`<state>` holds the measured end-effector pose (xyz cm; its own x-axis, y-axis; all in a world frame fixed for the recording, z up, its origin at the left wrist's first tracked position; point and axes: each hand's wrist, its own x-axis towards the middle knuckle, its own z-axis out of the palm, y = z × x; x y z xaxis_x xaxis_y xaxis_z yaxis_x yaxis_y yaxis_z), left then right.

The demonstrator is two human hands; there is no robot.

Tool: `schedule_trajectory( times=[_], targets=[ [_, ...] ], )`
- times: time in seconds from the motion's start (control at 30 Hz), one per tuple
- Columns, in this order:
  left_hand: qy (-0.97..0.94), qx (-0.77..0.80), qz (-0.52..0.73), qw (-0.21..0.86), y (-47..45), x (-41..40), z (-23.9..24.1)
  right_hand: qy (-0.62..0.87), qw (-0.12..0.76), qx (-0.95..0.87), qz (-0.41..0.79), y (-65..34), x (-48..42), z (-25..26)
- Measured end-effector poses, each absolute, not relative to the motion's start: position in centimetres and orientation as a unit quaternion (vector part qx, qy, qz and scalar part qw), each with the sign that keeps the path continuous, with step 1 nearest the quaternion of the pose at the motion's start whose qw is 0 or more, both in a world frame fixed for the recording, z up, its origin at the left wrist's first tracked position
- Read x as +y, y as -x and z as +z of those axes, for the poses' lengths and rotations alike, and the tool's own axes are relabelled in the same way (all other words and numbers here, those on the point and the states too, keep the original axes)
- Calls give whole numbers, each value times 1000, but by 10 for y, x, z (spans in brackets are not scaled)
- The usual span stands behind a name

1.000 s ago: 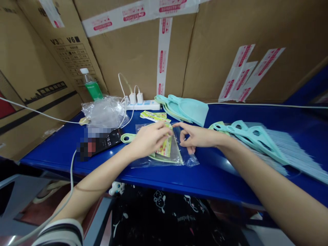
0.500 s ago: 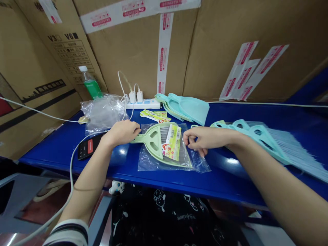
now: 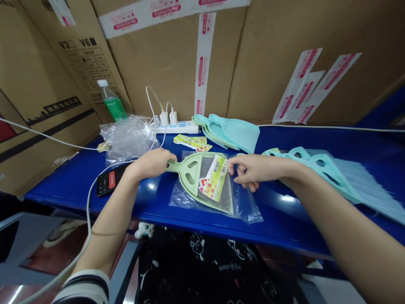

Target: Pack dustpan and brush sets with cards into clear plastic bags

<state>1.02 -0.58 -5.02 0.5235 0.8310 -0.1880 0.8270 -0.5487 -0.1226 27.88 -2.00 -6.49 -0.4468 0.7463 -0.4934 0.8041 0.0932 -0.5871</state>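
Dustpan [image 3: 224, 206], pale green, lies flat on a blue table [image 3: 202, 219] in front of the person, handle to the left. A matching brush [image 3: 190, 174] nests in it, bristles to the right, and a yellow-and-white card [image 3: 213, 179] rests aslant over the bristles. Clear film from a bag [image 3: 248, 207] shows around the pan and beyond its right edge; the pan's body seems to be inside, though whether film covers all of it is hard to tell.

The left hand [image 3: 153, 164] has its fingers closed on the handle, a grip that probably keeps the pan steady. The right hand [image 3: 248, 169] is at the bag's far end, fingers loosely curled near the card's edge; whether they pinch the film cannot be told.

Behind, more cards [image 3: 193, 143] lie beside stacked dustpans [image 3: 242, 133], blue over green, nested likely to save room. To the right, loose brushes [image 3: 332, 169] overlap, mostly blue. At left are a phone [image 3: 118, 182], a crumpled heap of clear plastic [image 3: 128, 137] with no contents discernible, and a capped bottle [image 3: 114, 105], its green either label or liquid.
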Motion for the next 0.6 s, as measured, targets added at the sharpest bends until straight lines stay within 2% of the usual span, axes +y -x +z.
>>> schedule_trajectory(
  times=[0.2,0.27,0.43,0.6],
  targets=[
    [860,-499,101,17,-9,-3,-54,-516,45,746,-419,-276,-25,-54],
    [860,-501,99,22,-9,-3,-56,-529,25,760,-377,-277,-24,-52],
    [863,-496,94,28,-8,-1,-58,-563,-13,804,-189,-277,-20,-50],
    [863,-494,98,30,-9,-1,-57,-559,7,812,-167,-279,-20,-54]
  ],
)
